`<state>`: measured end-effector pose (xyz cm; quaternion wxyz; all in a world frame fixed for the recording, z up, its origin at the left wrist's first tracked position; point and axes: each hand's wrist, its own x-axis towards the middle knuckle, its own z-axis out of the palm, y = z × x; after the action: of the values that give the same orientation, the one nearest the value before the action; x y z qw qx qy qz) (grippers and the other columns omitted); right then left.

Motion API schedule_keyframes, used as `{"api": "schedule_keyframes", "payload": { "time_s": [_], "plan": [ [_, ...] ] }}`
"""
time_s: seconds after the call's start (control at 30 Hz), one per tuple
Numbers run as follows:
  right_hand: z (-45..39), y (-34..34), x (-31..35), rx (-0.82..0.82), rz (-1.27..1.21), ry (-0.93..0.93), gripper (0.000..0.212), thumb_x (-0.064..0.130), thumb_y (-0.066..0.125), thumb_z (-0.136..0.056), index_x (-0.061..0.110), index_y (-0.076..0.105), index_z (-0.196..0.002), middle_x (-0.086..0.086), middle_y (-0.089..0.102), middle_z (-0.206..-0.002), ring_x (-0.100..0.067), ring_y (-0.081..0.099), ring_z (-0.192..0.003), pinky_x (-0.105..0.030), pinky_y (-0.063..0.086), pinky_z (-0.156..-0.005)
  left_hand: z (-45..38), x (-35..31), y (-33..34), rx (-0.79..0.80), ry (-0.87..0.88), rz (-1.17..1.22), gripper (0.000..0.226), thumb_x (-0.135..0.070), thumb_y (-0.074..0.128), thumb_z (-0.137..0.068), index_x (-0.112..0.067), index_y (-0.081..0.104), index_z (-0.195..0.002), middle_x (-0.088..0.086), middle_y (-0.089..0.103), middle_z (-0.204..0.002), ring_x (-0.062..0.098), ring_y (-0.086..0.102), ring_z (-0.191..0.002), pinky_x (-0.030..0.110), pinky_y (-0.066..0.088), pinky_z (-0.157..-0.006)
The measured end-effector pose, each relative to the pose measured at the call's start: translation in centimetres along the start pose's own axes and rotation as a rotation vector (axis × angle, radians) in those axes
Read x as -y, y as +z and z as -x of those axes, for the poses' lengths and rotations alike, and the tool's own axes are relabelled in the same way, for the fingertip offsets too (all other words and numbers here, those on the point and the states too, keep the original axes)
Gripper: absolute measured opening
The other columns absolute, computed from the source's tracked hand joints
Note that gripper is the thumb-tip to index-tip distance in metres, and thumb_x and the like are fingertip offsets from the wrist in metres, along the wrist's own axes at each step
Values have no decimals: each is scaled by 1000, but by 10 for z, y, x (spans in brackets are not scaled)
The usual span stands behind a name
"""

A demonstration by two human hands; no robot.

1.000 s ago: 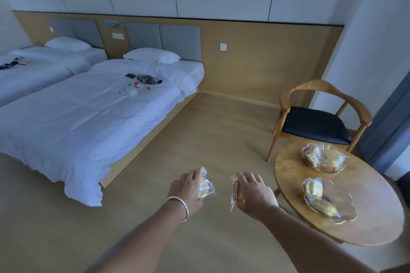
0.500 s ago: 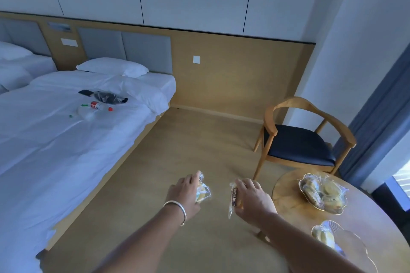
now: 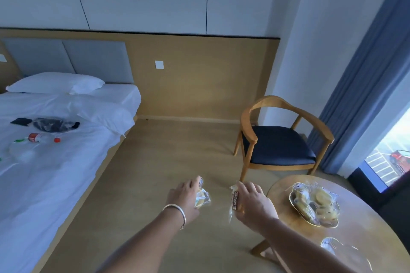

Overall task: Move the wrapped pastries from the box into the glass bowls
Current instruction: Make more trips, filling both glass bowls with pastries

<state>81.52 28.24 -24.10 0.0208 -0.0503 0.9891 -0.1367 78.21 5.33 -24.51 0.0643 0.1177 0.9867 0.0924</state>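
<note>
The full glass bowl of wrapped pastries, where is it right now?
In the head view, the full glass bowl of wrapped pastries sits right of centre on the round wooden table, in front of the wooden armchair, just right of the right hand.

Both forearms are bare, with no sleeves showing. The left hand [image 3: 185, 198] has a thin silver bangle [image 3: 176, 215] round its wrist, a plain smooth band just behind the hand. The right hand [image 3: 255, 203] wears nothing at the wrist.

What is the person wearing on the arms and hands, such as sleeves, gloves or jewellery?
Both forearms are bare, with no sleeves in view and no gloves. The left hand has a thin silver bangle at the wrist. The right hand and its wrist show no jewellery.
</note>
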Motion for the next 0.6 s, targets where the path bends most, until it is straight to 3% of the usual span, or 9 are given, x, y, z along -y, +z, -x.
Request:
{"api": "schedule_keyframes", "payload": {
  "time_s": [0.33,0.6],
  "plan": [
    [-79,-17,-171,-68,-82,287,74,41,60,-85,23,22,-145,1,36,-141,-22,36,-129,-33,47,-95,-179,-139,4,73,269,-93,81,-26,63,-75,-28,19,-142,-6,41,-137,22,43,-122,37,41,-88],
    [-56,-18,-306,-104,-103,612,79,50,61,-80,26,24,-145,2,36,-140,-25,37,-127,-34,47,-91,-272,-276,52,174,571,-194,89,-30,66,-75,-29,13,-146,-5,40,-139,21,41,-125,38,42,-90]
  ]
}}
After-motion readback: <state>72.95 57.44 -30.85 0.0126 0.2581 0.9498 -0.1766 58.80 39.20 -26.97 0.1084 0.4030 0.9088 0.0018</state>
